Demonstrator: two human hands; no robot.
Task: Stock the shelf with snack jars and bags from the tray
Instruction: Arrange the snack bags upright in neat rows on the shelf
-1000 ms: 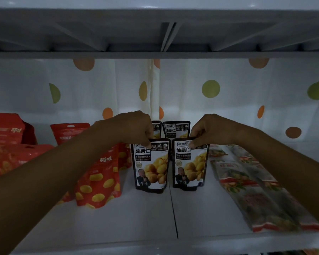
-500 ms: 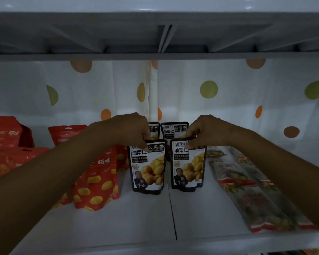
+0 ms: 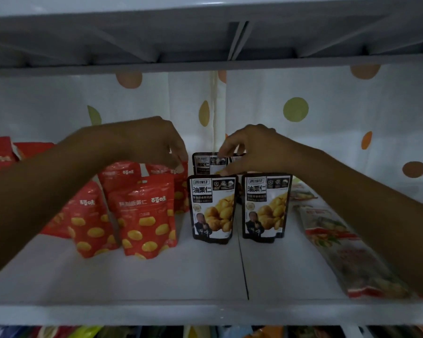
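Shelf (image 3: 132, 284) part-stocked: black bags (image 3: 213, 208) upright astride seam (image 3: 242, 269), red bags (image 3: 144, 215) left of it, flat packs (image 3: 347, 252) right; right hand (image 3: 254, 152) pinches rear bag (image 3: 205, 162) top, left hand (image 3: 152, 142) loose, empty; tray unseen, remainder unknown.

A white curtain (image 3: 352, 106) dotted with orange and green hung behind, two panels meeting at the middle. A ribbed grey upper board (image 3: 132, 37) ran overhead in dim light.
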